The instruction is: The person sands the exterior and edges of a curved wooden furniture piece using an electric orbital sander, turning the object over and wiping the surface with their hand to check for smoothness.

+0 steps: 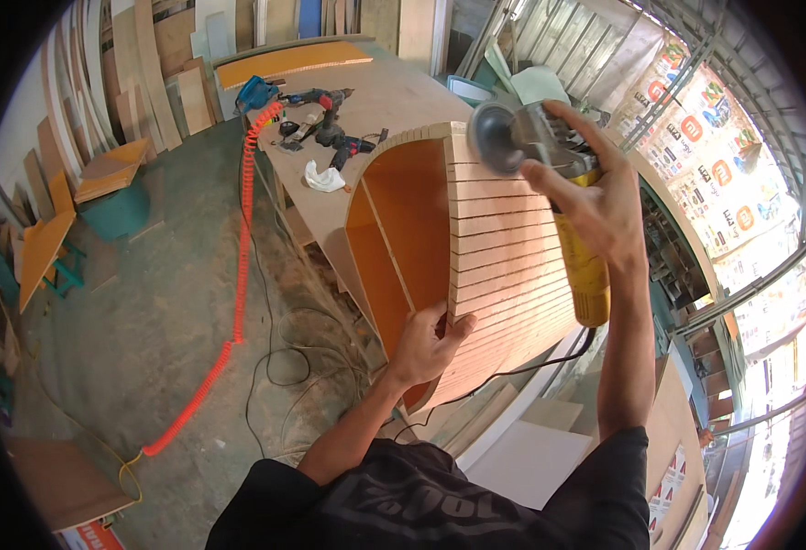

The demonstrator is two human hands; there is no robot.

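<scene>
A curved wooden cabinet piece (499, 257) with many parallel saw cuts across its outer skin and an orange inside stands on the workbench in front of me. My right hand (596, 197) grips a yellow angle grinder (550, 174); its round sanding disc sits at the top far corner of the curved surface. My left hand (430, 344) clamps the near lower edge of the piece, fingers wrapped over the rim. A black power cord (513, 371) hangs from the grinder's tail under the piece.
The plywood workbench (403, 92) behind holds cordless drills (330, 115), a white rag (323, 177) and a blue tool. An orange coiled air hose (238, 275) runs down to the concrete floor among loose cables. Boards lean against the far left wall. White panels lie near my right side.
</scene>
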